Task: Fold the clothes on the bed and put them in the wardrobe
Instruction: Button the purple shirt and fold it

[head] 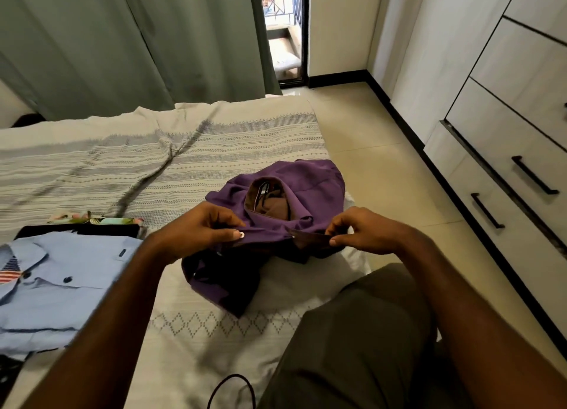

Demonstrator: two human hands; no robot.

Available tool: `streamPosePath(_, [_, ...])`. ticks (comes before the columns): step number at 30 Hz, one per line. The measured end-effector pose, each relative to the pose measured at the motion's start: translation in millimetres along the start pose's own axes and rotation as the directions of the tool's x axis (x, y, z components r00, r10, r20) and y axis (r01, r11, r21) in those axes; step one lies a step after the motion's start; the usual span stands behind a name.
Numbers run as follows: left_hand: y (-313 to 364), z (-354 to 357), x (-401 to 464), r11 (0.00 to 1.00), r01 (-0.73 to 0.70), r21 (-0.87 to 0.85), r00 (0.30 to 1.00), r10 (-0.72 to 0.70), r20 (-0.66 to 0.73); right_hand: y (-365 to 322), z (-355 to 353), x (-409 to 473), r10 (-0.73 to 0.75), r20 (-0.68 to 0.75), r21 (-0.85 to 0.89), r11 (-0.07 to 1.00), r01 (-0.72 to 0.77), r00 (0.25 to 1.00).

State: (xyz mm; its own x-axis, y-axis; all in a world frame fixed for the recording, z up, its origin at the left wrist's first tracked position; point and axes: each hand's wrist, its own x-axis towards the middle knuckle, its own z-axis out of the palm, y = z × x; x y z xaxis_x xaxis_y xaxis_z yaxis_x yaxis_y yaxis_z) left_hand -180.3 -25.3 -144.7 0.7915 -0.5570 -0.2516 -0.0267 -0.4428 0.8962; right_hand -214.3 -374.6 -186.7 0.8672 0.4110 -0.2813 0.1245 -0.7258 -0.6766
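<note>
Midway through, by the look of things. Purple shirt (306, 187) lying crumpled on the bed (122, 163), near its right edge, collar up and brown lining showing; not yet folded. Left hand (199, 233) pinching the near edge of the purple cloth beside a white button (241, 235); right hand (359, 233) pinching a dark brown strip (310, 239) of the same garment between thumb and fingers, probably the placket. Likely buttoning or straightening the front before the fold.

Already folded, it seems: blue shirt (61, 285) lying flat at the left, collar neat, on top of something dark (79, 230) with a floral piece (98, 219) behind, all three touching in a small stack. None of it in the wardrobe (506, 132) at the right, whose drawers and doors stand shut. So left to do: fold the purple one, then carry the whole lot over.

Hard to tell: how many garments sit under the blue shirt, since the stack is cut off by the left edge and partly covered by the left forearm. Lower part of the purple shirt in shadow, sleeves lost in the bunching. Right fingertips partly hiding the brown strip. Black loop of cord (233, 387) at the bottom edge, purpose unclear. Olive cloth (352, 332) at bottom right, probably the person's own clothing over a knee
</note>
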Motion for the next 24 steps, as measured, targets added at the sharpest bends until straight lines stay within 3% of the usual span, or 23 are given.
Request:
streamPosePath(5, [2.8, -15.4, 11.3, 0.978, 0.007, 0.207, 0.999, 0.002, -0.041, -2.6, -21.5, 7.0, -0.003, 0.016, -0.072, 0.997, 0.004, 1.0])
streamPosePath(9, [17.3, -28.0, 23.7, 0.99, 0.076, 0.116, 0.997, -0.074, -0.02, -4.3, -43.4, 17.1, -0.048, 0.041, 0.04, 0.998, 0.046, 0.998])
streamPosePath(12, [44.2, -45.3, 49.9, 0.987, 0.036, 0.154, 0.958, 0.01, -0.285, -24.1, -75.4, 31.6, -0.084, 0.071, 0.067, 0.995, 0.08, 0.994])
streamPosePath(14, [71.2, -55.6, 71.2, 0.977, 0.008, 0.215, 0.836, 0.112, -0.537, -48.5, -102.9, 43.3, -0.126, -0.07, 0.007, 0.992, 0.127, 0.99])
streamPosePath(15, [86.9, -61.7, 80.9, 0.972, -0.037, 0.231, 0.725, 0.185, -0.663, -63.1, -117.4, 49.2, -0.159, -0.21, -0.042, 0.987, 0.154, 0.965])
streamPosePath(16, [103.8, -66.8, 86.3, 0.963, -0.105, 0.248, 0.587, 0.261, -0.766, -78.3, -128.4, 53.7, -0.192, -0.382, -0.076, 0.981, 0.176, 0.904])
streamPosePath(17, [119.1, -72.8, 90.2, 0.942, -0.19, 0.277, 0.445, 0.334, -0.831, -95.1, -137.4, 56.8, -0.229, -0.574, -0.102, 0.973, 0.209, 0.787])
streamPosePath(18, [132.7, -73.0, 88.3, 0.91, -0.266, 0.318, 0.323, 0.394, -0.86, -110.6, -138.1, 57.9, -0.248, -0.746, -0.112, 0.962, 0.25, 0.618])
streamPosePath(19, [140.5, -68.9, 85.7, 0.877, -0.331, 0.349, 0.243, 0.437, -0.866, -123.5, -132.7, 58.4, -0.242, -0.87, -0.119, 0.949, 0.292, 0.431])
streamPosePath(20, [144.4, -57.8, 80.7, 0.848, -0.379, 0.371, 0.207, 0.468, -0.859, -133.2, -120.6, 59.0, -0.221, -0.935, -0.126, 0.939, 0.321, 0.278])
streamPosePath(21, [139.9, -42.1, 76.7, 0.834, -0.405, 0.375, 0.222, 0.488, -0.844, -136.6, -101.1, 61.2, -0.192, -0.96, -0.119, 0.939, 0.324, 0.205])
streamPosePath(22, [128.0, -22.7, 74.7, 0.842, -0.394, 0.369, 0.273, 0.491, -0.828, -134.3, -76.9, 66.3, -0.159, -0.965, -0.091, 0.948, 0.305, 0.209])
streamPosePath(24, [82.1, 18.0, 74.5, 0.899, -0.294, 0.323, 0.437, 0.428, -0.791, -118.2, -18.6, 75.7, -0.022, -0.941, 0.053, 0.976, 0.213, 0.336])
